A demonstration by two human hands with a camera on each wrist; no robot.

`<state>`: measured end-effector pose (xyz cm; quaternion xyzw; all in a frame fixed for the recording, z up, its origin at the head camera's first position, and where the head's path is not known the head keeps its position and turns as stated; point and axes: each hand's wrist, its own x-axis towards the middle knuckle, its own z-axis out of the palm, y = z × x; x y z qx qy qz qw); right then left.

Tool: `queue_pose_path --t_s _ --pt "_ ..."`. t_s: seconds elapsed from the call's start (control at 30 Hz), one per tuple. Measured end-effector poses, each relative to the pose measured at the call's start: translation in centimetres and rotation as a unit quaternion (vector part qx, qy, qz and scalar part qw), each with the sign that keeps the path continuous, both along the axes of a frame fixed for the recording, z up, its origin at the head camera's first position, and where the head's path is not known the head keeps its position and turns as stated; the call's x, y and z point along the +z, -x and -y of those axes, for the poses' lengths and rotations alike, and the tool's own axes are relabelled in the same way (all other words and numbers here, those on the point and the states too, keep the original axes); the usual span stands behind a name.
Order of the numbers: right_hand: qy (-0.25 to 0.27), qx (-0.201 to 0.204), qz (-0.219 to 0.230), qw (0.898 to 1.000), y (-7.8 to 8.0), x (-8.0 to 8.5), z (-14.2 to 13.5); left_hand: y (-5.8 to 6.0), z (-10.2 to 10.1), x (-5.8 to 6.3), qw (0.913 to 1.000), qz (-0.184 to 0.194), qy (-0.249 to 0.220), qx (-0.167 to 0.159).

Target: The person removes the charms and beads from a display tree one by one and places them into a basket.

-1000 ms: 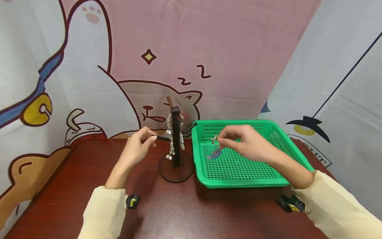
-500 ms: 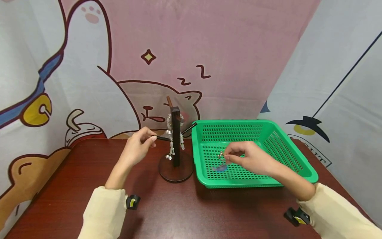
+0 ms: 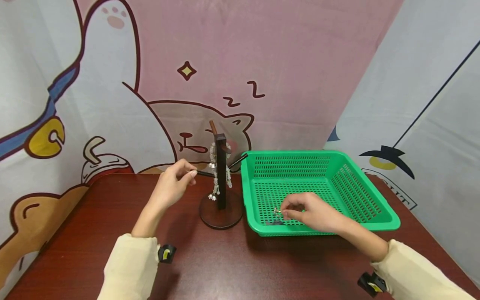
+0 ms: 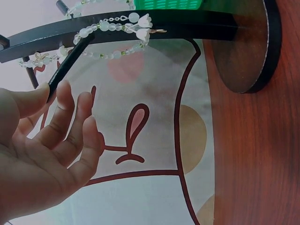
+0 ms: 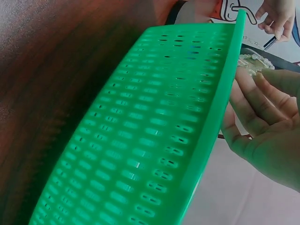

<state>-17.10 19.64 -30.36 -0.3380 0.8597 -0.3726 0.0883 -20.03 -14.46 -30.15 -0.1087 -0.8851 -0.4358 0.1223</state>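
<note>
A dark wooden stand (image 3: 221,179) with a round base rises left of the green basket (image 3: 337,227). Strings of clear beads with white bell-shaped flowers (image 4: 143,28) hang on its pegs. My left hand (image 3: 172,183) pinches the end of one dark peg (image 4: 70,61) between thumb and fingers. Over the basket's front part, my right hand (image 3: 311,210) pinches a small gold-coloured trinket (image 3: 276,211) with a greyish-blue pendant hanging from it. The pendant is low inside the basket, near the front wall; its exact kind is unclear. In the right wrist view, the basket wall hides the pendant.
The basket's perforated wall (image 5: 140,117) stands between the right wrist camera and the basket's inside. A brown-red table (image 3: 210,266) lies underneath. Behind it hangs a cloth (image 3: 300,83) printed with cartoon animals.
My right hand has moved down and toward me, lowering the trinket and its pendant from above the basket's middle to near its front wall. The left hand stays on the peg.
</note>
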Motion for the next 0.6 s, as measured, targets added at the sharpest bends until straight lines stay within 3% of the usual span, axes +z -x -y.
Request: queue_pose_path --t_s 0.6 --pt "-0.011 0.003 0.013 1.000 0.9 1.2 0.5 0.0 0.1 0.0 1.0000 0.008 -0.005 0.001"
